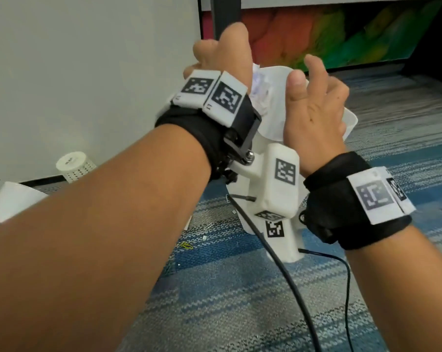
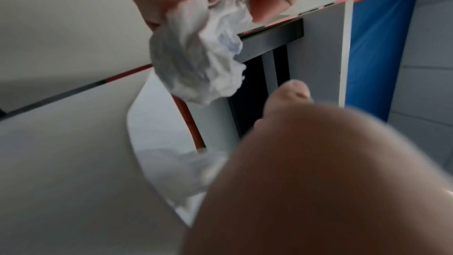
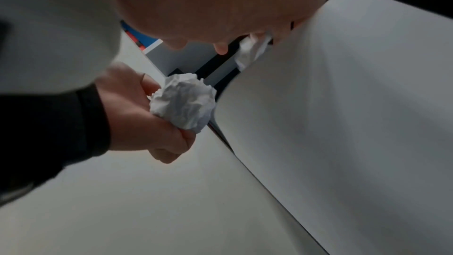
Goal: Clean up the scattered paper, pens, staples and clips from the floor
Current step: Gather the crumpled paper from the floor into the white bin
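Nearest, striped carpet (image 1: 215, 301), with black cables (image 1: 286, 275) trailing across it. Farther on, loose on the carpet, a yellow clip (image 1: 186, 245), a silver clip (image 1: 208, 226) and small white bits, perhaps staples (image 1: 204, 237); too small to be sure. At the left edge, a flat sheet (image 1: 14, 199) on the floor, and behind it a white perforated cup (image 1: 75, 167) tipped against the wall (image 1: 88, 72).

Raised above the carpet, both forearms with black wrist straps. Left hand (image 1: 222, 54) clenched around a paper ball (image 2: 198, 53), fingers and thumb curled onto the crumpled wad. Right hand (image 1: 316, 105) gripping a white sheet (image 3: 343, 104), thumb in front, fingers curled behind its edge; sheet just beside the ball, contact not certain. A bit of crumpled paper (image 3: 252, 49) showing past the right fingertips (image 3: 220, 47).

Beyond the hands, a dark desk leg (image 1: 225, 13) and a multicoloured panel (image 1: 342, 34).
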Demonstrator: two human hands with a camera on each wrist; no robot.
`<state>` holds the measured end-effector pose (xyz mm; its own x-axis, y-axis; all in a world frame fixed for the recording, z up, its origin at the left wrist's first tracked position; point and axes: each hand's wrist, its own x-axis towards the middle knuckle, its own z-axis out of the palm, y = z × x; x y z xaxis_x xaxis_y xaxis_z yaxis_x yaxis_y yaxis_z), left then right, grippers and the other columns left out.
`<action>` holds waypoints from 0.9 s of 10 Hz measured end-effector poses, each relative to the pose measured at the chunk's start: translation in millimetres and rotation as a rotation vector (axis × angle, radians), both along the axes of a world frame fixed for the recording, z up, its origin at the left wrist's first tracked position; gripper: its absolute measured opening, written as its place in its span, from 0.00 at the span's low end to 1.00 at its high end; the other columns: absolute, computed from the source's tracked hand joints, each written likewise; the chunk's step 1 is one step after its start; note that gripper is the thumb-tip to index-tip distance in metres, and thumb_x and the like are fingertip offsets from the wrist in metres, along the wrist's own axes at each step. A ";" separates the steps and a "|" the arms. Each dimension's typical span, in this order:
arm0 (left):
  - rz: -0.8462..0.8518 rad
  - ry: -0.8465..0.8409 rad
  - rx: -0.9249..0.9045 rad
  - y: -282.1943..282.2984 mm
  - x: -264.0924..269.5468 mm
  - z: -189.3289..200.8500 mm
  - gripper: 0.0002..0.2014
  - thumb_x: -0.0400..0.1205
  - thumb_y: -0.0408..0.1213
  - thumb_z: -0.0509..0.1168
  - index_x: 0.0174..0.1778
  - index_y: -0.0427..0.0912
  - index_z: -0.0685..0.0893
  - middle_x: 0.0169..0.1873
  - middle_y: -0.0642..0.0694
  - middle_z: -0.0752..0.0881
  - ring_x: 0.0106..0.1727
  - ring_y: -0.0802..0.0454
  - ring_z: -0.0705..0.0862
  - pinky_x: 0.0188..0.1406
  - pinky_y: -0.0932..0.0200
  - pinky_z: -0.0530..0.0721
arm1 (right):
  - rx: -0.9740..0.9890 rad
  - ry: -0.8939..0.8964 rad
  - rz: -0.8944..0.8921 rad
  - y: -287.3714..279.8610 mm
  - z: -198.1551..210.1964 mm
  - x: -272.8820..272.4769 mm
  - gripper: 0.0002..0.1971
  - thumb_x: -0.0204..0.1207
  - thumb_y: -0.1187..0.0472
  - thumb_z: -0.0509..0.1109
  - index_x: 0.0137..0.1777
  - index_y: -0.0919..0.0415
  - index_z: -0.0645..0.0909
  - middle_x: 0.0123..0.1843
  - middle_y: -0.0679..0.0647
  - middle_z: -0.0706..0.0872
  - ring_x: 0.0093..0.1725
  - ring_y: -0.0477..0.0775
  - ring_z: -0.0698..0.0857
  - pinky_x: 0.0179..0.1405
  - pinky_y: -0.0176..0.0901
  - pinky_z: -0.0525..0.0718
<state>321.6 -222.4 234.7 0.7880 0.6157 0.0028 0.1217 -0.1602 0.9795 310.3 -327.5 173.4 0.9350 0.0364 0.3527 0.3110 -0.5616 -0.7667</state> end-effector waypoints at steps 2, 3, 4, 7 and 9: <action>-0.040 -0.026 -0.221 -12.8 4.6 -19.5 0.06 0.70 0.41 0.60 0.38 0.48 0.68 0.46 0.45 0.77 0.50 0.44 0.78 0.48 0.54 0.78 | 0.073 -0.004 0.049 -5.8 -5.6 2.8 0.25 0.85 0.43 0.42 0.81 0.46 0.52 0.78 0.53 0.57 0.76 0.54 0.63 0.77 0.53 0.57; -0.183 -0.121 -0.167 -16.8 0.0 -27.3 0.04 0.73 0.39 0.57 0.36 0.46 0.68 0.39 0.48 0.74 0.46 0.47 0.76 0.38 0.58 0.73 | 0.163 -0.053 0.036 -9.0 -6.0 3.1 0.24 0.85 0.45 0.44 0.79 0.49 0.56 0.75 0.53 0.60 0.74 0.51 0.63 0.76 0.52 0.60; -0.210 -0.167 -0.072 -6.7 -1.2 -28.7 0.01 0.71 0.39 0.55 0.33 0.48 0.71 0.36 0.50 0.76 0.43 0.50 0.75 0.48 0.54 0.73 | 0.209 -0.150 -0.015 -11.6 -5.9 3.6 0.22 0.85 0.47 0.48 0.76 0.53 0.63 0.71 0.55 0.65 0.69 0.51 0.66 0.73 0.49 0.64; -0.096 -0.033 0.281 78.3 -52.4 -105.4 0.15 0.73 0.27 0.61 0.32 0.55 0.80 0.34 0.52 0.84 0.38 0.53 0.81 0.42 0.59 0.79 | 0.112 -0.478 0.302 43.7 -25.1 -24.0 0.08 0.70 0.68 0.66 0.46 0.58 0.84 0.42 0.50 0.81 0.41 0.44 0.77 0.41 0.29 0.71; -0.014 0.324 0.502 162.1 -99.1 -155.6 0.09 0.76 0.30 0.62 0.43 0.51 0.82 0.39 0.50 0.84 0.42 0.51 0.81 0.44 0.61 0.75 | -0.283 0.010 0.681 123.1 -104.5 -31.3 0.13 0.75 0.65 0.65 0.58 0.57 0.81 0.53 0.55 0.80 0.55 0.56 0.80 0.57 0.41 0.75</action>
<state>222.5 -60.3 79.1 0.8053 0.5908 0.0492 0.3962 -0.5980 0.6967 279.0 -204.4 68.9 0.6759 0.6987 0.2347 0.6551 -0.4236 -0.6257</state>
